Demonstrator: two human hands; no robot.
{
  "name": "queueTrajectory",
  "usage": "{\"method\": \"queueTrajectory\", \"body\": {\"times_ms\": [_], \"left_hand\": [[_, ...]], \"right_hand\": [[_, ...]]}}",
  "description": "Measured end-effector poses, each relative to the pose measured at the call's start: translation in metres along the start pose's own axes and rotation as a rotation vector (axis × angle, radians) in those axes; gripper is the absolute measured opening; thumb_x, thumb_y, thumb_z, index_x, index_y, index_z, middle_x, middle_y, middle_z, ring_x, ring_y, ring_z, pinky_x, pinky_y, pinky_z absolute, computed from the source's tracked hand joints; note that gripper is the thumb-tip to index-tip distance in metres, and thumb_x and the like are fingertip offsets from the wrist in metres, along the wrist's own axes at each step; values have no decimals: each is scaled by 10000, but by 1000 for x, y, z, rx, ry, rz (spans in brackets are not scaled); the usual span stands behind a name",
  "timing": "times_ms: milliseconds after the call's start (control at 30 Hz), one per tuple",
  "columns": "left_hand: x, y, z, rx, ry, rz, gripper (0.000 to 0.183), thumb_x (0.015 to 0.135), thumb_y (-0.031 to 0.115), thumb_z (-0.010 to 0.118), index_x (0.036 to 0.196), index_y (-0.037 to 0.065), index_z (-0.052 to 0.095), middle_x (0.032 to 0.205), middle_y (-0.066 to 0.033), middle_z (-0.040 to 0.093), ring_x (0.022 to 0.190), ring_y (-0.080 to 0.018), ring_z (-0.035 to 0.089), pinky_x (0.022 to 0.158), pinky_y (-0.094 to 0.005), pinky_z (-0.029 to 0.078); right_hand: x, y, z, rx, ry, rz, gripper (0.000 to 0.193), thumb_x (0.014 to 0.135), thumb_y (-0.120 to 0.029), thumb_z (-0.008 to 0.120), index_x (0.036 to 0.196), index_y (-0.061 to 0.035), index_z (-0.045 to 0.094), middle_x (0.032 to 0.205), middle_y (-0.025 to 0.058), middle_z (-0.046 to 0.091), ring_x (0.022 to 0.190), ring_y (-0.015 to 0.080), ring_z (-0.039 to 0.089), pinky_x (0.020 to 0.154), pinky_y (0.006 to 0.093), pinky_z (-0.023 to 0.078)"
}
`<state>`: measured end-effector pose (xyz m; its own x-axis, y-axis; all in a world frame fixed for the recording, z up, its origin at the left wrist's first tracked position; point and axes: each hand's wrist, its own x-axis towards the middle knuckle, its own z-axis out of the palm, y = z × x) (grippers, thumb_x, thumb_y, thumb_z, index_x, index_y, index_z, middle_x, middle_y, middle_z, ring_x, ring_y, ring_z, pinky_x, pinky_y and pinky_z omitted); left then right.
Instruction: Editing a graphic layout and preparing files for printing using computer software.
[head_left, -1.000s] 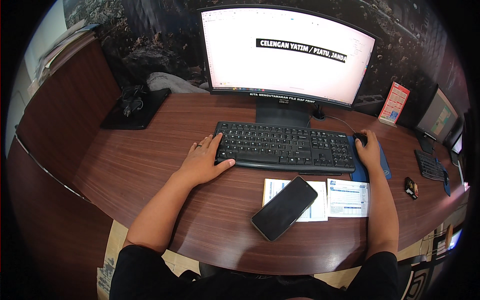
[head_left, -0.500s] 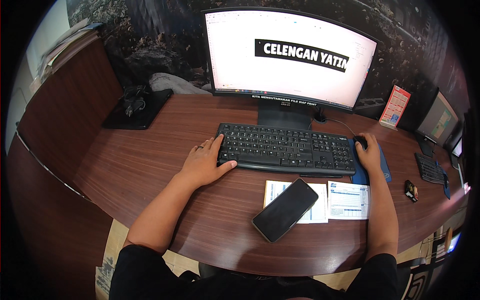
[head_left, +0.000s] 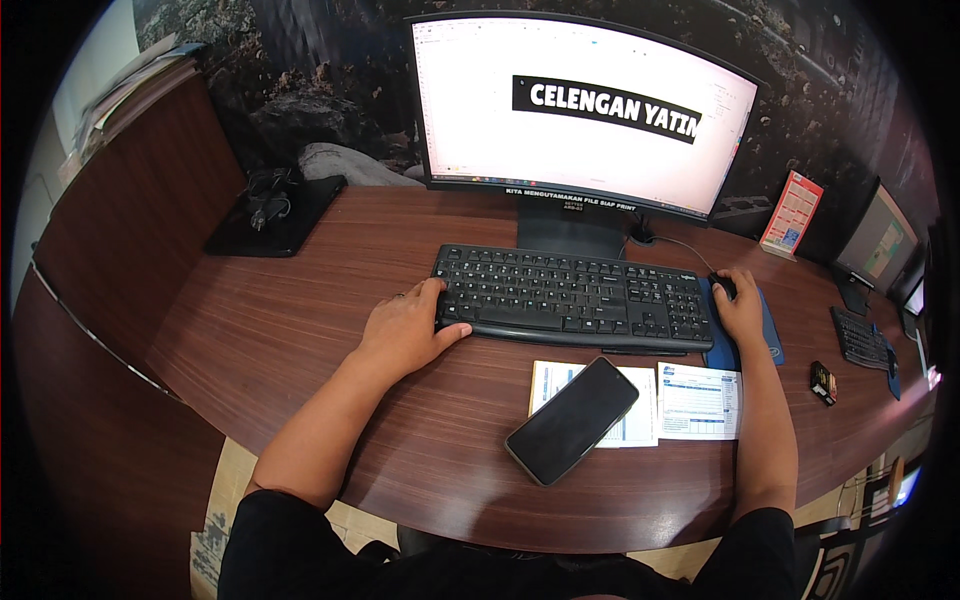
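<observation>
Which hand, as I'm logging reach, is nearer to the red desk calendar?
Right. The right hand, on the mouse, is left of the desk calendar, nearer the person; the left hand is much farther left, at the keyboard.

mouse (head_left: 722, 285) half-hidden, papers (head_left: 641, 415) partly covered

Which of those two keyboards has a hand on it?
The near keyboard, in front of the large monitor: the left hand rests at its left end. The far-right keyboard has none.
</observation>
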<state>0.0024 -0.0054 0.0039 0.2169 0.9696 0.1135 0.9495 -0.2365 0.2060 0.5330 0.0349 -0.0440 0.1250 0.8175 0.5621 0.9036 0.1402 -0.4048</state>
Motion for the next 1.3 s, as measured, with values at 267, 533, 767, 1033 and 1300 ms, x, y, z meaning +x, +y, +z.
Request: {"method": "queueTrajectory", "body": {"times_ms": [267, 533, 767, 1033, 1300], "left_hand": [[0, -1, 0, -16, -9, 0, 677, 908, 548, 691, 1316, 37, 513, 1197, -207, 689, 1076, -369, 685, 928, -482, 524], [0, -2, 2, -6, 24, 32, 674, 910, 545, 691, 1310, 34, 511, 1191, -237, 687, 1044, -394, 693, 902, -489, 539], [-1, -2, 1, -10, 17, 26, 664, 914, 540, 687, 1307, 34, 511, 1203, -239, 681, 1054, -396, 687, 904, -491, 536], [-1, -2, 2, -9, 11, 18, 661, 911, 537, 691, 1306, 39, 508, 1217, -235, 678, 1065, -399, 682, 910, -490, 533], [-1, -2, 1, -31, 24, 24, 649, 904, 521, 705, 1295, 38, 517, 1214, -225, 683, 1076, -397, 677, 918, -483, 528]], "right_hand": [[0, -6, 0, -11, 25, 21, 315, 860, -137, 695, 1160, -48, 655, 1165, 155, 642, 1111, 362, 637, 956, 417, 501], [2, -2, 1, -61, 12, 95, 345, 864, -161, 697, 1177, -30, 638, 1182, 184, 637, 1127, 380, 627, 966, 436, 493], [2, -2, 1, -62, 11, 56, 353, 863, -163, 698, 1179, -17, 642, 1176, 183, 638, 1114, 388, 624, 962, 435, 491], [2, -5, 1, -68, -8, 87, 350, 862, -160, 697, 1178, -21, 637, 1183, 182, 635, 1123, 387, 623, 967, 439, 489], [1, -6, 2, -56, 32, 54, 342, 858, -159, 698, 1169, -30, 637, 1161, 187, 641, 1117, 392, 625, 959, 444, 492]]}}
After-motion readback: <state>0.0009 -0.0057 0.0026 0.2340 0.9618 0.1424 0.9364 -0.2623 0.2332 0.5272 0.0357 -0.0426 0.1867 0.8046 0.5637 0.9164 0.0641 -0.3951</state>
